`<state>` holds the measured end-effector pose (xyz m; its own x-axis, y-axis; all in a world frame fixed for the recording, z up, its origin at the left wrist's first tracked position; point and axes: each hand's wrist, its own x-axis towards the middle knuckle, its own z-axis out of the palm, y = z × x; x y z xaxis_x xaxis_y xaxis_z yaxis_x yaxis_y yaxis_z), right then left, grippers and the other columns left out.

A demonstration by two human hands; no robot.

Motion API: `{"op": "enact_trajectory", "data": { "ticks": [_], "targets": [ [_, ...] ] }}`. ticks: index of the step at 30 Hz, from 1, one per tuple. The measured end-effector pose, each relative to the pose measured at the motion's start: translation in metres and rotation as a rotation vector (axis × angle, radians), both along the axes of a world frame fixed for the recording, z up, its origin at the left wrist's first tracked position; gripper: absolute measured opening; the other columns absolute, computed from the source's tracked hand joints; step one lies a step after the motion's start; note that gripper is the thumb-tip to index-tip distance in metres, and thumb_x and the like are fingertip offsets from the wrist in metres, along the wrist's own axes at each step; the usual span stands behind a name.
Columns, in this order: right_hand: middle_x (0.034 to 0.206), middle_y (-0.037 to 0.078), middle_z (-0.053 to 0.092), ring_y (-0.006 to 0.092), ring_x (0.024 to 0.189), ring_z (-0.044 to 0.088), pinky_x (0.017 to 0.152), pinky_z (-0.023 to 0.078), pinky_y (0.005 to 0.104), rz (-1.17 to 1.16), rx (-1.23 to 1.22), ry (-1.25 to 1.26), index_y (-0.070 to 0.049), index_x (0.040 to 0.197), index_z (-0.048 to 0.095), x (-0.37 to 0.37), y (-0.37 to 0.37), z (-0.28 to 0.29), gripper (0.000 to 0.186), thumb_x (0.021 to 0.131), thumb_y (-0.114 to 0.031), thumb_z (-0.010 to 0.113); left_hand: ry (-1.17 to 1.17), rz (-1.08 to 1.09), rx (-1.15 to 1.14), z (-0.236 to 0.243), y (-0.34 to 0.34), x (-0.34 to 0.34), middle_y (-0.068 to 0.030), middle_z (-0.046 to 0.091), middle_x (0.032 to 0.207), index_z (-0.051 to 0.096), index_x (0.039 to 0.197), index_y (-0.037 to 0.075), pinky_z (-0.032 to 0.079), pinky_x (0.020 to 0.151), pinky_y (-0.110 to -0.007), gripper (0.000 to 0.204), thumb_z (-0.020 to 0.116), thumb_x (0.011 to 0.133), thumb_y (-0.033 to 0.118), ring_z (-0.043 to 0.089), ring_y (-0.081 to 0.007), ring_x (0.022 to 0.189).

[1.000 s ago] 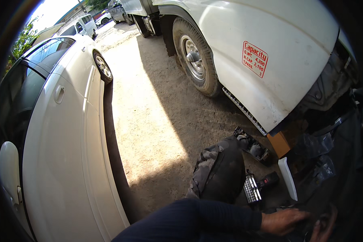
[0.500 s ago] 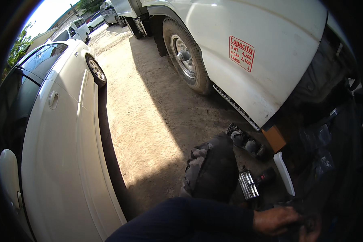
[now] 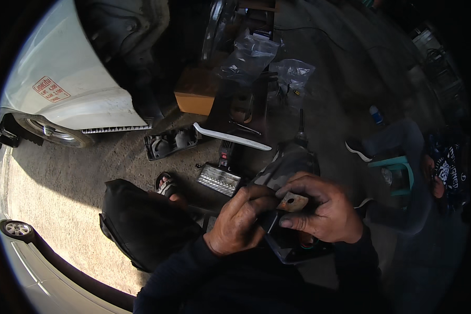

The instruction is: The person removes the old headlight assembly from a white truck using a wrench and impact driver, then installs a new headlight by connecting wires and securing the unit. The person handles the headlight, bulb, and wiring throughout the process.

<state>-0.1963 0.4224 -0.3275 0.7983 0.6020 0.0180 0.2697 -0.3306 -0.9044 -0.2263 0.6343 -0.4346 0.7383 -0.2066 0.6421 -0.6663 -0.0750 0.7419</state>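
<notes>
My left hand (image 3: 235, 219) and my right hand (image 3: 327, 212) meet at the lower middle, fingers closed around a small rusty metal bracket (image 3: 295, 201) with a hole in it and a dark piece (image 3: 269, 222) beneath it. My right thumb presses on the dark piece; the exact grip of my left fingers is partly hidden. Camouflage cloth (image 3: 277, 172) lies just beyond my hands. Also beyond them, on the ground, are an LED work light (image 3: 214, 180), a long white curved piece (image 3: 230, 137) and a dark lamp housing (image 3: 167, 144).
A white truck (image 3: 73, 47) with its front end opened is at upper left, by a cardboard box (image 3: 193, 97) and plastic bags (image 3: 293, 73). A car (image 3: 31, 267) stands lower left. At right, another person (image 3: 387, 144) sits near a teal stool (image 3: 403, 165), with a bottle (image 3: 376, 114) nearby.
The view has swung right and down from the space between car and truck onto my hands, which now show fully with the bracket. The person at right has come into view.
</notes>
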Motion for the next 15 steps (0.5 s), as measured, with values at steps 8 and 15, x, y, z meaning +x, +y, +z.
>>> {"op": "enact_trajectory", "data": {
  "ticks": [8, 15],
  "targets": [
    [0.122, 0.010, 0.073, 0.0239, 0.110, 0.071, 0.094, 0.058, 0.0359, -0.017, -0.063, 0.169, -0.001, 0.132, 0.067, 0.111, -0.029, -0.017, 0.043, 0.100, -0.027, 0.077, 0.077, 0.089, -0.017, -0.013, 0.011, 0.000, -0.0209, 0.069, 0.116, 0.063, 0.118, -0.002, 0.058, 0.090, -0.040, 0.045, 0.081, 0.077, -0.004, 0.071, -0.0338, 0.104],
    [0.112, 0.025, 0.076, 0.0399, 0.107, 0.073, 0.095, 0.056, 0.0450, 0.142, -0.892, -0.043, 0.001, 0.121, 0.076, 0.261, 0.015, -0.174, 0.035, 0.091, -0.019, 0.073, 0.173, 0.175, 0.079, -0.019, 0.017, 0.012, -0.0182, 0.072, 0.113, 0.065, 0.109, 0.004, 0.058, 0.087, -0.040, 0.039, 0.088, 0.079, 0.014, 0.072, -0.0324, 0.098]
  ]
}}
